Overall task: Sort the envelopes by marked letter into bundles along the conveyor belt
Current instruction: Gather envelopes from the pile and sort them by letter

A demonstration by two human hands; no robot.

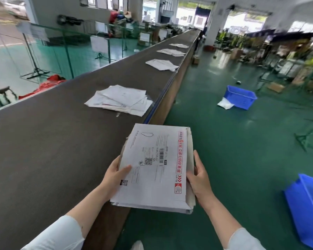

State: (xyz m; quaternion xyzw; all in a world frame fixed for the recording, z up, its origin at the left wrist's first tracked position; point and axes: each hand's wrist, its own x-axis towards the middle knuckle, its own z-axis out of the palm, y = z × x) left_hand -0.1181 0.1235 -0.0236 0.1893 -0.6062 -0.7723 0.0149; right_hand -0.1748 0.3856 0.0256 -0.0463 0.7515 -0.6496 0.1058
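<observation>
Both hands are busy and neither is free. They hold the stack of envelopes (152, 179) over the near end of the belt (52, 141), straddling its right edge. The stack's left part is over the belt and its right part is over the green floor (233, 159).

Left hand (116, 175) grips the stack's left long side, thumb on top, fingers under (hidden). Right hand (200, 179) clamps the right long side, thumb on the top face, fingers laid along the edge.

The stack's long axis runs away from the person, approx parallel w/ the belt's right edge. Top envelope (157, 150) is face up. It has a pen mark (147, 136) near its far left corner that looks like a "D" but isn't certain.

Key relation: all bundles lie fwd of the hands, in a row along the belt's right edge.
- Nearest bundle (118, 100) is ahead and slightly left, near the stack's far end but apart from it. It's a loose fan, not squared.
- Second bundle (162, 64) is farther on.
- Third bundle (171, 52) and fourth bundle (179, 45) are well beyond that.

Letters on the bundles are too small to read, so I can't tell which one takes the top envelope.

The left hand is on the belt side, so it's nearer the bundles. Next move prob. needs one hand to keep the stack while the other lifts the top envelope and reaches fwd along the edge. Risk: the stack overhangs the belt, so loose ones could slide to the floor.
</observation>
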